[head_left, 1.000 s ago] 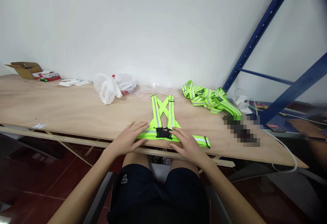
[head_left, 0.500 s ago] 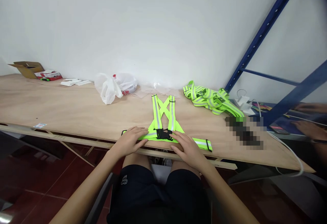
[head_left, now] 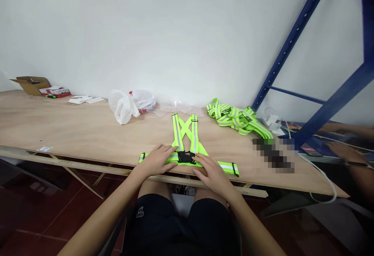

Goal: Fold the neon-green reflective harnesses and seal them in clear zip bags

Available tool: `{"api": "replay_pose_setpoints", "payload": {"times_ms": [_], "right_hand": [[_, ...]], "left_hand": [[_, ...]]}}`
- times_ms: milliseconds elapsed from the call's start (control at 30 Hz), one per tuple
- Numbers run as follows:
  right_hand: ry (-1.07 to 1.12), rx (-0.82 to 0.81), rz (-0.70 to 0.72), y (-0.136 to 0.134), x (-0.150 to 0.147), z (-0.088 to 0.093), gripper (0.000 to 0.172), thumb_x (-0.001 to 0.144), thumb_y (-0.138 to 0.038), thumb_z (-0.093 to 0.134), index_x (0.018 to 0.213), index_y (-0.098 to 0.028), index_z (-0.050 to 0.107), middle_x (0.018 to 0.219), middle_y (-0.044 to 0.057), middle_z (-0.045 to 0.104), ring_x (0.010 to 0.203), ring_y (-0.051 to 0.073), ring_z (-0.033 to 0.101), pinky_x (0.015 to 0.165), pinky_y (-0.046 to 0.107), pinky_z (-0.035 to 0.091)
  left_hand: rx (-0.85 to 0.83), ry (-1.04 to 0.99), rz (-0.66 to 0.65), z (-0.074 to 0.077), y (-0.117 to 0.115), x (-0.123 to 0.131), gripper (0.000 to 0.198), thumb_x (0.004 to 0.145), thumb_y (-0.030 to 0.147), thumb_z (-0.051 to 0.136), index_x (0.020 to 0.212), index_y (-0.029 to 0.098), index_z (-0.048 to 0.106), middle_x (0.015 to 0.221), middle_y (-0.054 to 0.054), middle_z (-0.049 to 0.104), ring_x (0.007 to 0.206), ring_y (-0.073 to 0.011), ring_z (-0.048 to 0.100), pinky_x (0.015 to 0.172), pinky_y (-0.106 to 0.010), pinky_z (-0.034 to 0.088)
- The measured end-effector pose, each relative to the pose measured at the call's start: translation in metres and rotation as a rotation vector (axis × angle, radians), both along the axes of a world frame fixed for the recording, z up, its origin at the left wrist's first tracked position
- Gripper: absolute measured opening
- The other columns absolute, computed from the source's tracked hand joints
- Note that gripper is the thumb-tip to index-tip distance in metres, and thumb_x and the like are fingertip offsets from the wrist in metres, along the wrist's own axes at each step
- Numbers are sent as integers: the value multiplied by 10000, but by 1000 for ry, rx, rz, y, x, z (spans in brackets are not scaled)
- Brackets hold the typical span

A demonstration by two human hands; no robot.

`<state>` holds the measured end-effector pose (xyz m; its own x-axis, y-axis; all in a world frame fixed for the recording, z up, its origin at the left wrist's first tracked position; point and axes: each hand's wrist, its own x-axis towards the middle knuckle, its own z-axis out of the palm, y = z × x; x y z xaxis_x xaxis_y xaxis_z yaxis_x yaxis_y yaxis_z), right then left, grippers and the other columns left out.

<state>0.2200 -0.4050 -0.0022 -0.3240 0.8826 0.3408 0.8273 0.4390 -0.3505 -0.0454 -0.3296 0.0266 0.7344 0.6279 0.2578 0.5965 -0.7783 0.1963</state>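
A neon-yellow reflective strap vest (head_left: 186, 134) lies flat on the plywood table (head_left: 73, 129), its shoulder straps crossed and its belt running along the near edge. A black buckle (head_left: 185, 157) sits at the belt's middle. My left hand (head_left: 157, 160) rests flat on the belt just left of the buckle, fingers stretched out. My right hand (head_left: 213, 172) lies flat on the belt right of the buckle, fingers spread. Neither hand grips anything.
A heap of more yellow vests (head_left: 235, 116) lies at the back right. A white plastic bag (head_left: 130, 103) and clear wrappers (head_left: 178, 106) sit near the wall; a cardboard box (head_left: 30, 84) is far left. Another person's hand (head_left: 339, 149) is by the blue rack (head_left: 292, 43).
Both hands have shifted slightly inward along the belt toward the buckle, and the belt's left end now shows past my left hand. The view has tilted down a little.
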Motion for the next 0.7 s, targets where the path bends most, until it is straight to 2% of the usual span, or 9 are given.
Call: {"api": "replay_pose_setpoints", "payload": {"times_ms": [200, 400, 533, 700], "right_hand": [[6, 17, -1, 1, 0, -1, 374, 957, -358, 541, 1311, -250, 599, 1419, 89, 586, 1321, 278, 534, 1095, 507, 439], [22, 36, 0, 1, -1, -1, 366, 944, -351, 558, 1292, -254, 616, 1399, 96, 601, 1305, 278, 549, 1079, 498, 454], [36, 47, 2, 3, -1, 0, 348, 938, -334, 572, 1267, -234, 624, 1362, 117, 613, 1277, 290, 564, 1054, 496, 472], [83, 97, 4, 11, -3, 3, 297, 912, -319, 617, 1197, -236, 636, 1245, 122, 620, 1174, 279, 612, 993, 456, 518]], "left_hand": [[32, -9, 84, 9, -2, -38, 527, 955, 488, 514, 1401, 208, 513, 1387, -127, 601, 1298, -302, 524, 1123, -465, 336], [-121, -49, 212, 17, -10, -86, 493, 898, 531, 566, 1262, 206, 637, 1239, -129, 681, 1156, -316, 614, 989, -430, 475], [-178, -157, 229, 15, -14, -97, 437, 897, 518, 561, 1187, 212, 676, 1174, -118, 699, 1097, -301, 634, 970, -427, 494], [-225, -242, 247, 8, -13, -103, 529, 832, 564, 636, 1245, 234, 649, 1232, -102, 686, 1136, -311, 627, 1009, -445, 486]]}}
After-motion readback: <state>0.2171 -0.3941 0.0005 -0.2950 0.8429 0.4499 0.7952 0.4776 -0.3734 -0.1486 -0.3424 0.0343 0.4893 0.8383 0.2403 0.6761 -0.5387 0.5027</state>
